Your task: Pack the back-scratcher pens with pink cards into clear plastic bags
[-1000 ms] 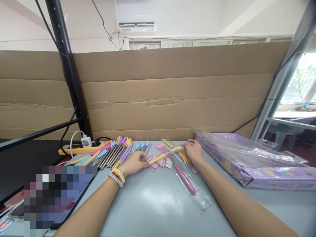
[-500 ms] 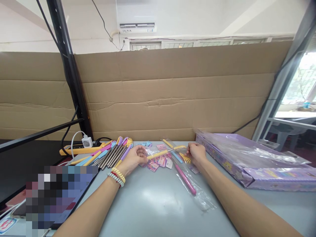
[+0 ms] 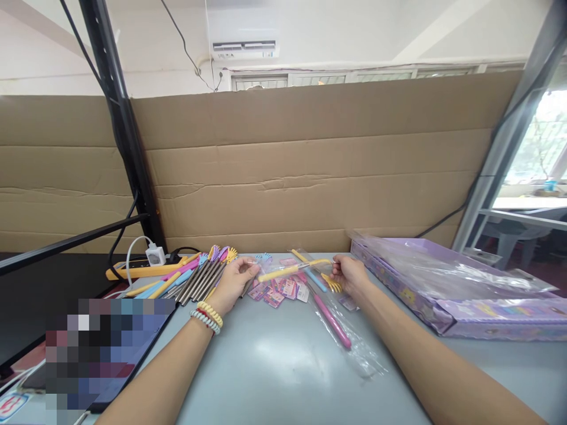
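My left hand [image 3: 234, 282] and my right hand [image 3: 348, 274] hold a yellow-handled back scratcher [image 3: 283, 272] between them, lifted slightly above the grey table [image 3: 283, 366]. The left fingers pinch the handle end together with a clear plastic sleeve [image 3: 270, 268]. The right fingers grip the metal end by the claw. Under it lie small pink tags [image 3: 277, 290]. Another yellow claw scratcher [image 3: 330, 282] and a pink one in a clear bag [image 3: 332, 321] rest near my right hand.
A pile of telescopic scratchers [image 3: 199, 274] with coloured handles lies at the left. A yellow power strip [image 3: 142, 270] with a white plug sits behind it. A purple box [image 3: 443, 295] covered in plastic stands at the right. A cardboard wall [image 3: 310, 177] backs the table.
Both hands have raised the yellow scratcher off the tags and drawn apart, the left hand moving left, and a clear sleeve now shows around the handle end.
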Demonstrator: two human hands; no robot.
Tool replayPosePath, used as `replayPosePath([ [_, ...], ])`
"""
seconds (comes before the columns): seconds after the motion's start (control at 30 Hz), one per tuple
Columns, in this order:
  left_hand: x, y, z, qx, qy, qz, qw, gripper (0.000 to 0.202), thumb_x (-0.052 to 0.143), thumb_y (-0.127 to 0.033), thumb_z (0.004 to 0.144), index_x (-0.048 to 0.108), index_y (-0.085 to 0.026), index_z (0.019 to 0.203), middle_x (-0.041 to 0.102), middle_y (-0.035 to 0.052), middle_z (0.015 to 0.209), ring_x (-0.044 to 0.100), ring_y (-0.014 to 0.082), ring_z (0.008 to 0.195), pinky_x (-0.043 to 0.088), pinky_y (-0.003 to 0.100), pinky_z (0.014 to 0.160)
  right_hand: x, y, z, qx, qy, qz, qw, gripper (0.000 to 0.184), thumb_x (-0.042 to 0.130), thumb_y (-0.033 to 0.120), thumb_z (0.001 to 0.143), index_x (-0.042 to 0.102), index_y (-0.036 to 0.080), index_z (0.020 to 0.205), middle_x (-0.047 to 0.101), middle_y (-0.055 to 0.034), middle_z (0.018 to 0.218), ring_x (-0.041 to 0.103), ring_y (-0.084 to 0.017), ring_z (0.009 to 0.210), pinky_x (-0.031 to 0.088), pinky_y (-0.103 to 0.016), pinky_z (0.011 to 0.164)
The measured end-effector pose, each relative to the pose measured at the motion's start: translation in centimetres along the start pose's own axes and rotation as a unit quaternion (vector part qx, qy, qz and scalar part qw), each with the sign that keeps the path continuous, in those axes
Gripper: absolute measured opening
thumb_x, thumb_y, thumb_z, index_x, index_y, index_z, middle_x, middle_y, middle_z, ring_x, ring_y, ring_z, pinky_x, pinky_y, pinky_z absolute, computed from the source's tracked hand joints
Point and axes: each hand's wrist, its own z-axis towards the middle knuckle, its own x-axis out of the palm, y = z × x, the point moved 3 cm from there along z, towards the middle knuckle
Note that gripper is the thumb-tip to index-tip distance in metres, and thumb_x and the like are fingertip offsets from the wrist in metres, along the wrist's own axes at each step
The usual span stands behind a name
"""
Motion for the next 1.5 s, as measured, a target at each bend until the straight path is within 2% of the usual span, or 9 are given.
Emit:
replayPosePath([
  [0.13,-0.2,-1.0,0.1,0.037,-0.072,-0.094,0.992,0.034,0.069,-0.046,0.064,0.053,-0.017,0.074,0.060,0.0017,0.083,0.055,0.0123,0.075,0.045,0.022,0.062,0.9,0.2,-1.2,0.055,0.063,0.012,0.996,0.010,0.047,0.008,0.074,0.047,0.015,0.067,0.044,0.0052,0.038,0.041,-0.007,0.031,0.040,-0.018,0.032],
  [0.23,-0.7,-1.7,-0.1,0.042,-0.140,-0.164,0.976,0.032,0.066,-0.044,0.068,0.047,-0.020,0.074,0.058,-0.0008,0.088,0.058,0.0130,0.078,0.047,0.024,0.061,1.8,0.0,-2.0,0.077,0.130,0.010,0.989,0.007,0.052,0.009,0.072,0.052,0.014,0.067,0.050,0.0024,0.042,0.045,-0.009,0.034,0.044,-0.021,0.035],
  [0.43,-2.2,-2.6,-0.1,0.074,-0.244,-0.227,0.940,0.024,0.058,-0.040,0.076,0.043,-0.022,0.076,0.057,-0.0045,0.079,0.061,0.0118,0.076,0.050,0.026,0.066,3.0,-0.5,-3.2,0.071,0.228,-0.009,0.971,0.005,0.053,0.012,0.072,0.056,0.013,0.068,0.058,-0.0016,0.050,0.055,-0.012,0.043,0.052,-0.026,0.046],
  [0.57,-2.8,-3.2,-0.1,0.107,-0.252,-0.236,0.932,0.025,0.058,-0.039,0.076,0.042,-0.021,0.072,0.057,-0.0058,0.069,0.061,0.0109,0.072,0.050,0.027,0.069,3.4,-0.7,-3.9,0.119,0.264,-0.014,0.957,0.007,0.053,0.012,0.073,0.057,0.011,0.067,0.059,-0.0028,0.051,0.056,-0.012,0.042,0.052,-0.025,0.046],
  [0.7,-2.7,-3.6,-0.1,0.085,-0.212,-0.241,0.943,0.027,0.062,-0.037,0.073,0.043,-0.019,0.069,0.058,-0.0040,0.067,0.062,0.0137,0.074,0.051,0.027,0.066,3.4,-0.5,-4.1,0.136,0.253,0.008,0.958,0.013,0.049,0.011,0.075,0.057,0.011,0.065,0.060,-0.0043,0.052,0.058,-0.012,0.045,0.054,-0.026,0.050],
  [0.9,-1.1,-2.9,-0.3,-0.050,-0.071,-0.198,0.976,0.016,0.065,-0.025,0.072,0.053,-0.014,0.070,0.062,0.0023,0.075,0.063,0.0155,0.072,0.055,0.030,0.061,2.6,0.0,-3.0,0.038,0.157,0.067,0.985,0.012,0.053,0.006,0.068,0.050,0.015,0.061,0.053,0.0008,0.049,0.063,-0.017,0.057,0.057,-0.034,0.060],
  [1.07,0.2,-2.0,-0.7,-0.113,0.014,-0.149,0.982,0.021,0.068,-0.024,0.069,0.050,-0.013,0.066,0.062,0.0042,0.075,0.063,0.0159,0.066,0.055,0.030,0.058,1.9,0.4,-2.4,0.025,0.099,0.112,0.988,0.019,0.056,0.002,0.061,0.044,0.017,0.066,0.049,0.0036,0.049,0.066,-0.021,0.061,0.058,-0.037,0.057],
  [1.37,1.1,-1.2,-1.3,-0.086,0.155,-0.018,0.984,0.035,0.075,-0.034,0.061,0.048,-0.012,0.065,0.059,0.0057,0.096,0.054,0.0060,0.056,0.045,0.022,0.051,1.9,0.9,-2.7,-0.003,0.034,0.148,0.988,0.040,0.061,0.000,0.062,0.035,0.022,0.085,0.059,0.0038,0.062,0.063,-0.016,0.051,0.057,-0.032,0.048],
  [1.5,1.5,-0.6,-1.4,-0.102,0.172,0.046,0.979,0.035,0.074,-0.036,0.061,0.047,-0.014,0.067,0.057,0.0001,0.073,0.055,0.0088,0.058,0.046,0.025,0.056,1.7,0.8,-2.5,-0.025,0.016,0.147,0.989,0.046,0.060,-0.001,0.061,0.033,0.023,0.090,0.059,0.0049,0.062,0.062,-0.015,0.050,0.056,-0.028,0.046],
])
